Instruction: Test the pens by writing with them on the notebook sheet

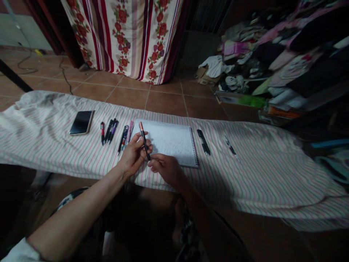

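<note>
My left hand (135,152) is closed around a black pen (144,140) with a copper-coloured upper end, held tilted above the notebook's left side. At the pen's lower end, the fingers of my right hand (167,168) are pinched together and touch its tip. Below both hands lies a spiral notebook (171,140) with a whitish page and its coil on the right; marks on the page are too faint to read. Just left of it rest several pens, among them a pink pen (130,131) and a dark pen (123,141).
A striped cloth (259,167) covers the long bench. On it lie a phone (81,122), a red and black pen (102,133), several dark pens (111,131), black pens (203,142) and a slim pen (232,148). Beyond are a floral curtain (128,36) and piled clothes (245,47).
</note>
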Demonstrator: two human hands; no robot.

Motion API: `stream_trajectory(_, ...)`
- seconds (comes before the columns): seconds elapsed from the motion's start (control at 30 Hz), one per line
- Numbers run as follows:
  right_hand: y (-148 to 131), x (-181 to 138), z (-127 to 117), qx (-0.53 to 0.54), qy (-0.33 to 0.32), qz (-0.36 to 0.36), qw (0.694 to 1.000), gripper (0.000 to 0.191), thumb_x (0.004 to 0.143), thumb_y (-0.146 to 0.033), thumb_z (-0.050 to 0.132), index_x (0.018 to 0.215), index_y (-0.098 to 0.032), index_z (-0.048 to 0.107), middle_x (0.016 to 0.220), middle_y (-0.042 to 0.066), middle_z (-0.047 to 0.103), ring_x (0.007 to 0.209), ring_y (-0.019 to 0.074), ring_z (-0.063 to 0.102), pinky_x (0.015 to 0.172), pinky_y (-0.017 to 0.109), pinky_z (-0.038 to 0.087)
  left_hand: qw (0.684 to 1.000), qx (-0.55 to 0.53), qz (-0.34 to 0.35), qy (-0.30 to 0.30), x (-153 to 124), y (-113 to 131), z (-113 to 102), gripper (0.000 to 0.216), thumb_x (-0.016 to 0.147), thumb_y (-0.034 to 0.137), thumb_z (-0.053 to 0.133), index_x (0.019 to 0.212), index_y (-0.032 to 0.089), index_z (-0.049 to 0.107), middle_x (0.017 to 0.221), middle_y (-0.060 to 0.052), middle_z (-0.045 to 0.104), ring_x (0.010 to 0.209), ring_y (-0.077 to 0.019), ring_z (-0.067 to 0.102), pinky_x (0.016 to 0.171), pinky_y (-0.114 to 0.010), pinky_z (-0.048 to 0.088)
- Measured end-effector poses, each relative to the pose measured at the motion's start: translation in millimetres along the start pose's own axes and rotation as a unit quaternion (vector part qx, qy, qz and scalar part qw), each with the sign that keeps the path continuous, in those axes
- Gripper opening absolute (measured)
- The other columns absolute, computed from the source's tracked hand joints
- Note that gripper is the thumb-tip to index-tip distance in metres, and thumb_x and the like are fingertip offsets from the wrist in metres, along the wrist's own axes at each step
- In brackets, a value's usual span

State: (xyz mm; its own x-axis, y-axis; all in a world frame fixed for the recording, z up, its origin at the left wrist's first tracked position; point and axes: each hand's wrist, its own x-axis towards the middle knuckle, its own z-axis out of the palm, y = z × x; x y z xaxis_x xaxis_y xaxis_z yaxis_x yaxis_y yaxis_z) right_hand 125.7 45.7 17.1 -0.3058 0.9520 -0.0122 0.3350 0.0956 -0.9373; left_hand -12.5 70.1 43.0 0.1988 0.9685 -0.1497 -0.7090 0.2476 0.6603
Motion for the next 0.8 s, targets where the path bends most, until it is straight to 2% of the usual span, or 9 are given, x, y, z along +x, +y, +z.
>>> stream_trajectory(0.13, 1, 3, -10, 0.026, 0.066, 0.016, 0.997, 0.023, 0.078, -0.024, 0.047, 0.091, -0.015, 0.065, 0.072, 0.004, 0.069, 0.056, 0.0119, 0.063, 0.056, 0.024, 0.052, 0.998, 0.069, 0.001, -0.012, -4, -5, -2, 0.017, 0.076, 0.017, 0.059, 0.094, 0.019, 0.058, 0.066, -0.001, 0.057, 0.061, -0.0117, 0.054, 0.063, -0.023, 0.043)
stream_trajectory(0.23, -5, 3, -18, 0.064, 0.105, -0.006, 0.992, 0.03, 0.079, -0.03, 0.049, 0.103, -0.016, 0.062, 0.075, 0.004, 0.069, 0.055, 0.0108, 0.061, 0.054, 0.023, 0.052, 0.99, 0.135, 0.016, -0.021, -9, -10, -3, 0.018, 0.074, 0.018, 0.063, 0.092, 0.017, 0.061, 0.064, -0.001, 0.059, 0.062, -0.0116, 0.054, 0.066, -0.023, 0.042)
stream_trajectory(0.37, -10, 2, -23, 0.09, 0.134, -0.038, 0.986, 0.04, 0.079, -0.032, 0.051, 0.116, -0.018, 0.055, 0.079, 0.002, 0.068, 0.055, 0.0089, 0.059, 0.056, 0.022, 0.051, 0.974, 0.223, 0.004, -0.031, -17, -13, -3, 0.019, 0.072, 0.02, 0.066, 0.09, 0.014, 0.065, 0.058, -0.001, 0.057, 0.057, -0.0108, 0.051, 0.06, -0.02, 0.039)
stream_trajectory(0.53, -11, 0, -21, 0.087, 0.154, -0.024, 0.984, 0.024, 0.079, -0.032, 0.053, 0.095, -0.019, 0.065, 0.079, 0.002, 0.069, 0.061, 0.0109, 0.062, 0.058, 0.022, 0.052, 0.951, 0.304, -0.02, -0.054, -23, -14, -4, 0.016, 0.073, 0.022, 0.065, 0.087, 0.015, 0.065, 0.059, -0.001, 0.058, 0.053, -0.0113, 0.051, 0.055, -0.021, 0.039)
stream_trajectory(0.8, -9, -6, -25, -0.006, 0.137, -0.031, 0.99, 0.022, 0.081, -0.032, 0.051, 0.089, -0.019, 0.066, 0.075, 0.002, 0.07, 0.063, 0.0115, 0.062, 0.06, 0.022, 0.049, 0.943, 0.323, -0.056, -0.063, -28, -15, -5, 0.016, 0.073, 0.026, 0.065, 0.085, 0.014, 0.063, 0.058, -0.001, 0.057, 0.052, -0.0102, 0.05, 0.051, -0.02, 0.037)
